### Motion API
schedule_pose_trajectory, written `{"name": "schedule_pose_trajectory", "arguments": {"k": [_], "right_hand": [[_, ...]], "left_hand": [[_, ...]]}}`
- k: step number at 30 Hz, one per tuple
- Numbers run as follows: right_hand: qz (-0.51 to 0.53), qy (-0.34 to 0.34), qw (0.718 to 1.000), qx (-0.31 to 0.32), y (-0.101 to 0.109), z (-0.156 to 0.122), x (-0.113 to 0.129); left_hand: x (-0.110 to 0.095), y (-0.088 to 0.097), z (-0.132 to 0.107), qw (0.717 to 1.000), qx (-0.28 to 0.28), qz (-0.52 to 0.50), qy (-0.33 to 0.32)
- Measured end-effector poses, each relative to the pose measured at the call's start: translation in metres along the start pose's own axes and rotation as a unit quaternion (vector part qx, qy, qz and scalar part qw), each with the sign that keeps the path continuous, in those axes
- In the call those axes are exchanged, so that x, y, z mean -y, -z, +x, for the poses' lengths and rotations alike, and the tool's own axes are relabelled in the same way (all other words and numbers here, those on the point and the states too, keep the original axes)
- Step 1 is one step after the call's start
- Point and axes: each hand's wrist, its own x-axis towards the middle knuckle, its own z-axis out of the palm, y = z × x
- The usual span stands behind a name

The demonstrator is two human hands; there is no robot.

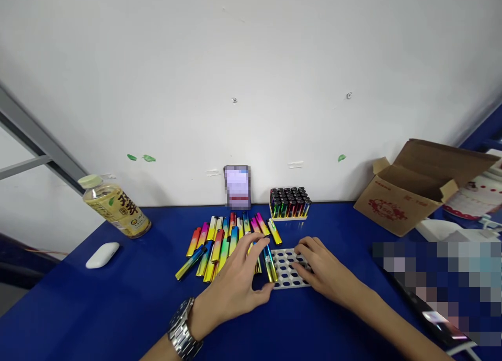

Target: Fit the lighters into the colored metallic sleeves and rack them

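My left hand [243, 280] is curled round a shiny blue-to-gold lighter [270, 264], thumb at its lower end and index finger near its top. Under and right of that lighter lies a white tray with rows of holes [288, 285]. My right hand [323, 272] rests on the tray's right part with bent fingers, holding it; some of the holes are hidden beneath. Beside my left hand, a pile of colourful lighters [217, 246] lies on the blue table, partly covered by the hand. One yellow-green lighter [275, 232] lies just behind the tray.
A filled rack of black-topped lighters [290, 204] stands against the wall, near a propped phone [237, 188]. At left are a drink bottle [115, 206] and a white case [102, 255]. An open cardboard box [396, 206] and a blurred dark device [423, 298] are at right.
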Motion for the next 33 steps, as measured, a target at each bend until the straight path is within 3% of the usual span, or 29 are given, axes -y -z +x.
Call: {"name": "schedule_pose_trajectory", "arguments": {"k": [7,11,14,17,24,28,33], "right_hand": [[0.087,-0.007,0.992,-0.095,0.004,0.007,0.028],[0.208,-0.016,0.977,-0.051,0.005,0.012,0.051],[0.280,-0.074,0.954,-0.073,-0.004,0.017,0.057],[0.369,-0.121,0.914,-0.120,-0.013,0.022,0.053],[0.515,-0.141,0.820,-0.205,-0.019,0.027,0.030],[0.524,-0.163,0.803,-0.231,-0.019,0.028,0.025],[0.553,-0.158,0.790,-0.214,-0.016,0.027,0.025]], "left_hand": [[0.004,-0.013,-0.004,0.995,-0.083,-0.007,-0.062],[0.002,-0.018,-0.002,0.985,-0.120,0.021,-0.120],[0.001,-0.018,-0.002,0.979,-0.131,0.050,-0.148],[-0.001,-0.016,-0.003,0.979,-0.138,0.086,-0.126],[-0.003,-0.019,-0.005,0.984,-0.077,0.117,-0.108],[-0.003,-0.022,-0.006,0.986,-0.045,0.107,-0.116],[-0.002,-0.021,-0.007,0.986,-0.041,0.107,-0.122]]}}
